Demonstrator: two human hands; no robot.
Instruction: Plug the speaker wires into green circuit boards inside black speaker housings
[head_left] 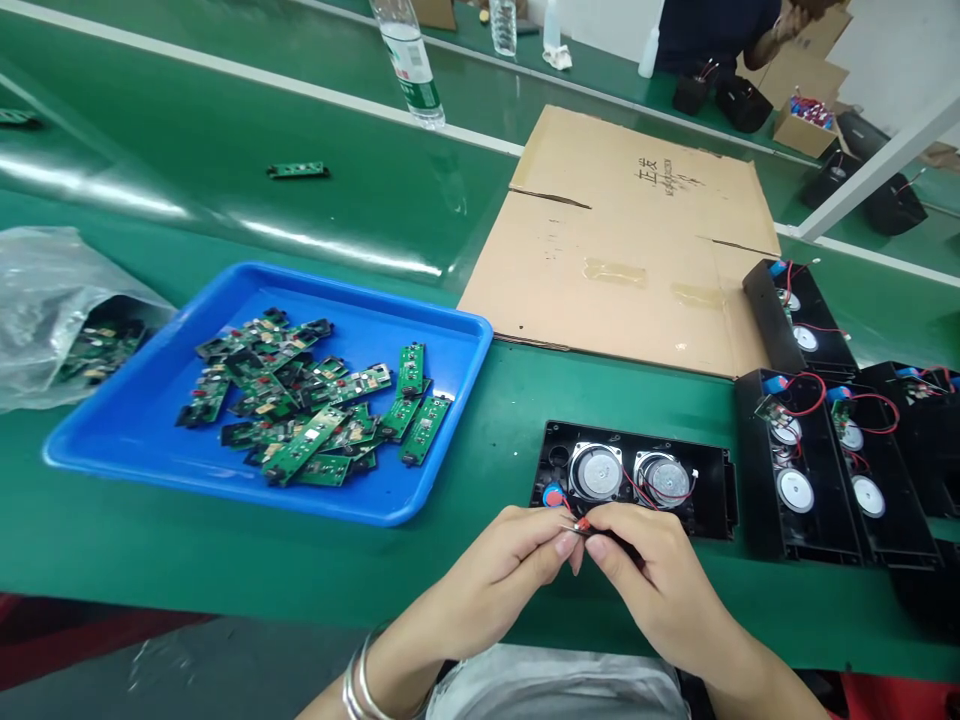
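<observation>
My left hand and my right hand meet at the table's near side, fingertips pinched together. Between them is a small circuit board, seen nearly edge-on, with a red plug or wire end at the right fingers; most of it is hidden. Just beyond lies an open black speaker housing with two round speakers and thin red wires. A blue round part sits at its left corner, close to my left fingertips.
A blue tray of green circuit boards stands left, beside a plastic bag of more boards. Flattened cardboard lies behind. Several black housings line the right. A water bottle and another person are across the table.
</observation>
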